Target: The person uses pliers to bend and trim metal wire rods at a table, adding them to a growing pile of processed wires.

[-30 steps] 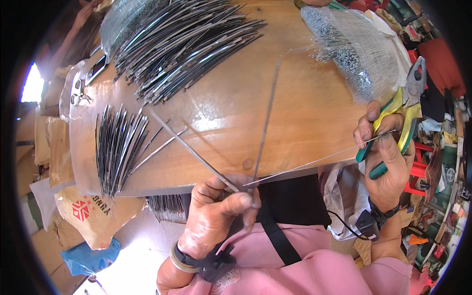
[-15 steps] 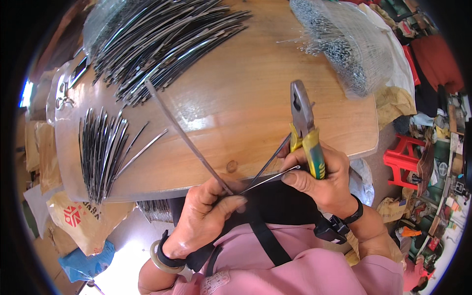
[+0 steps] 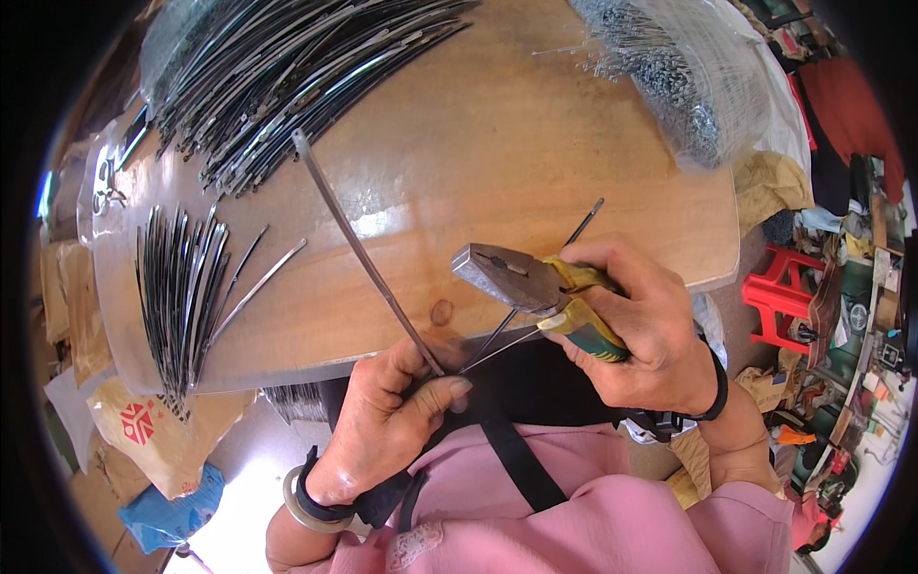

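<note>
My left hand (image 3: pixel 394 409) is closed, pinching a long grey metal strip (image 3: pixel 361 251) that slants up and away to the left. From the same pinch a darker thin strip (image 3: pixel 585 220) runs up to the right, passing behind the pliers; whether the two are one bent piece I cannot tell. A thin wire (image 3: pixel 499 351) also leaves the fingertips, its right end hidden at the pliers' handles. In my right hand (image 3: pixel 652 330), wrapped round yellow-and-green handles, are combination pliers (image 3: pixel 507 275). Their jaws point left over the table's near edge, with nothing visible between them.
On the wooden table (image 3: pixel 535 134) lie a large heap of dark metal strips (image 3: pixel 287 81) at the far left and a smaller bunch (image 3: pixel 177 297) nearer. A clear plastic bag of thin wires (image 3: pixel 669 86) sits far right. Beyond the table's right side stands a red stool (image 3: pixel 779 292).
The pliers have swung from pointing away to pointing left, and my right hand has turned over with them. The wire's looped end, visible before, is now hidden. My left hand keeps its pinch.
</note>
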Motion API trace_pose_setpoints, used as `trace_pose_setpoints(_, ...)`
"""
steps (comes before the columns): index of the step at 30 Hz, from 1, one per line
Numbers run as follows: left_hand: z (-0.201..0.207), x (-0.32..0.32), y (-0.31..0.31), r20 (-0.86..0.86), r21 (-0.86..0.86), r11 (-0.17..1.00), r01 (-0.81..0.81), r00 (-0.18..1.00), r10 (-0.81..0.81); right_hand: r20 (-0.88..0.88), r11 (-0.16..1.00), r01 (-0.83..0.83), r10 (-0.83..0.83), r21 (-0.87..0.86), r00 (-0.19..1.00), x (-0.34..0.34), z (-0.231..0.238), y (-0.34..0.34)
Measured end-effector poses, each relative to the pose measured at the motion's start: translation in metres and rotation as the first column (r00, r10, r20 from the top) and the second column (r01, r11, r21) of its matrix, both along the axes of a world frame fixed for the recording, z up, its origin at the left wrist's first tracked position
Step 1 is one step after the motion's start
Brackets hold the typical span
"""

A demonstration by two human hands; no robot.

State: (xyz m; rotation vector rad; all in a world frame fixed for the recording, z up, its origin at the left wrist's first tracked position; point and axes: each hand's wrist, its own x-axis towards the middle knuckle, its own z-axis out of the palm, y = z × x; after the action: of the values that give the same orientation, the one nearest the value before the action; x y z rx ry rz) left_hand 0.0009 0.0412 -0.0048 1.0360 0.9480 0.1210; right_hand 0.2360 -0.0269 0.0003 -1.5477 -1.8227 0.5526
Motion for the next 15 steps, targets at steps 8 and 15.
trace_pose_setpoints(8,0.01,0.001,-0.005,0.016,-0.047,0.999,-0.006,1.0,0.007,0.244,0.984,-0.176,0.164,0.027,0.956,0.005,0.01,0.018)
trace_pose_setpoints(15,0.006,-0.009,0.021,0.077,0.286,0.928,0.237,0.96,-0.269,0.179,0.982,-0.184,0.173,0.047,0.968,0.004,0.006,0.015)
